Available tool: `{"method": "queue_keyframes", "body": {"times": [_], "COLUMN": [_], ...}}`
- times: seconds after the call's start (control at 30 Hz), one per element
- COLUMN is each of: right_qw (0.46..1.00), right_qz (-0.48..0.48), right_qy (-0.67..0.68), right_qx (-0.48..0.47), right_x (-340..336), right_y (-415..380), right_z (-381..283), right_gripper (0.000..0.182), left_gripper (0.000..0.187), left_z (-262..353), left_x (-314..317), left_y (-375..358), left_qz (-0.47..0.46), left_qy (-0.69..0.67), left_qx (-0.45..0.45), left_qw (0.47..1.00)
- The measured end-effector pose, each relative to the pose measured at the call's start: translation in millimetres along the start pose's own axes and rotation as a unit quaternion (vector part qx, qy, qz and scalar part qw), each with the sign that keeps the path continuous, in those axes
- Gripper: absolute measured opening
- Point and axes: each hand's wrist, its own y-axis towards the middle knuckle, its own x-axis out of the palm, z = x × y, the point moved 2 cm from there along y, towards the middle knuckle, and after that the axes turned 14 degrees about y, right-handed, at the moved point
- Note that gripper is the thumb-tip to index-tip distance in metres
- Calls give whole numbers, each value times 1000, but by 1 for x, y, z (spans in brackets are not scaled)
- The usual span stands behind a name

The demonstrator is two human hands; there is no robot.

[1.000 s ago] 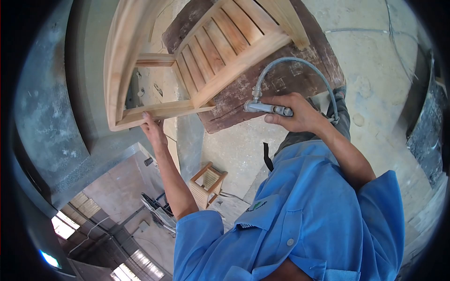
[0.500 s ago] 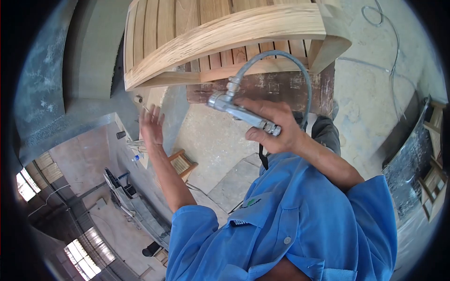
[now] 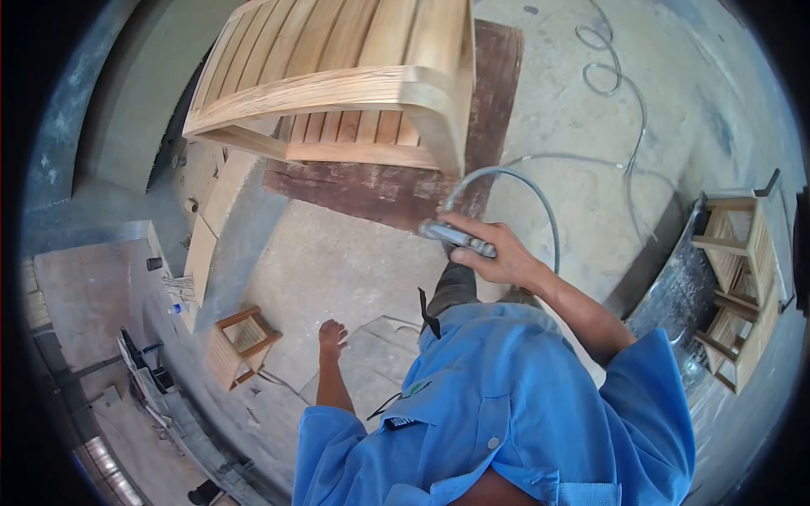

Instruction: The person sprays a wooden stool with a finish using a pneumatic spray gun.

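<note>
A metal air spray gun [image 3: 456, 238] with a grey hose is held in my right hand [image 3: 504, 255], just past the near edge of a brown board. My left hand [image 3: 332, 336] hangs low over the concrete floor, holding nothing, its fingers a little bent and apart. Ahead stands a slatted wooden piece of furniture [image 3: 321, 93] with a curved front rail, resting on the brown board [image 3: 363, 187]. Neither hand touches it.
A hose [image 3: 629, 152] lies looped on the floor at the right. Small wooden frames [image 3: 742, 278] stand at the far right, and a wooden stool [image 3: 240, 346] at the left. A grey bench [image 3: 228, 244] with a wooden piece is left of the board.
My left hand has dropped down and back from beside the bench. My right hand has moved with the gun, and the view has turned, so more floor and frames show at the right.
</note>
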Motion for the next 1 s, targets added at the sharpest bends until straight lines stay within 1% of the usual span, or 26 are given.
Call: {"method": "queue_keyframes", "body": {"times": [0.03,0.07,0.1,0.13,0.17,0.2,0.27,0.3,0.33,0.37,0.4,0.47,0.53,0.57,0.6,0.63,0.67,0.7,0.73,0.77,0.83,0.87,0.9,0.93,0.97,1.0], "right_qw": [999,995,994,995,972,971,964,956,952,952,954,955,957,957,955,953,953,947,941,941,949,953,954,968,976,976], "right_qz": [29,39,33,47,62,79,94,106,112,110,100,86,95,90,82,73,68,65,62,58,31,52,49,74,98,94], "right_qy": [29,-22,-24,91,204,218,247,273,285,284,282,282,269,270,272,274,274,278,282,285,252,225,227,210,191,191], "right_qx": [-32,-93,-100,-2,96,57,32,14,6,0,-5,-16,-56,-59,-86,-110,-109,-144,-178,-173,-185,-196,-191,-115,-41,-41], "right_x": [-17,-35,-50,-65,-75,-82,-92,-96,-99,-102,-105,-105,-105,-104,-104,-104,-103,-102,-102,-101,-100,-96,-95,-94,-93,-92], "right_y": [-16,-30,-47,-67,-85,-97,-116,-123,-130,-135,-139,-147,-151,-153,-153,-155,-156,-158,-159,-159,-155,-150,-146,-141,-139,-141], "right_z": [0,1,-11,-23,-32,-40,-61,-69,-75,-79,-82,-88,-95,-98,-104,-110,-116,-125,-129,-127,-124,-116,-99,-71,-42,-13], "right_gripper": [59,62,62,64,67,75,77,78,78,78,77,76,73,73,70,67,67,65,63,63,57,53,53,51,50,50], "left_gripper": [44,41,38,40,40,42,48,48,49,50,51,51,51,50,49,49,49,49,50,50,53,53,50,47,47,45], "left_z": [-11,-21,-29,-36,-42,-46,-47,-45,-44,-43,-41,-41,-44,-50,-55,-63,-69,-79,-89,-103,-132,-148,-164,-182,-198,-214], "left_x": [12,19,28,38,49,60,76,80,87,93,96,96,91,86,81,79,78,77,78,78,81,84,88,92,96,101], "left_y": [-5,-12,-21,-29,-38,-48,-67,-76,-84,-95,-104,-119,-125,-127,-128,-129,-135,-142,-150,-153,-154,-155,-156,-158,-164,-170], "left_qz": [-1,30,62,63,67,48,7,11,-13,-36,-37,-21,-4,26,55,56,72,87,82,83,66,67,63,60,60,60], "left_qy": [-9,23,56,47,44,56,87,88,111,132,135,129,124,113,101,96,81,66,47,44,37,35,31,26,23,19], "left_qx": [4,15,24,26,31,49,81,89,96,102,100,111,121,125,128,127,137,144,155,148,140,133,102,71,66,47], "left_qw": [1000,999,996,997,996,996,993,992,989,985,985,985,985,985,985,986,985,984,983,984,987,988,992,995,996,997]}}
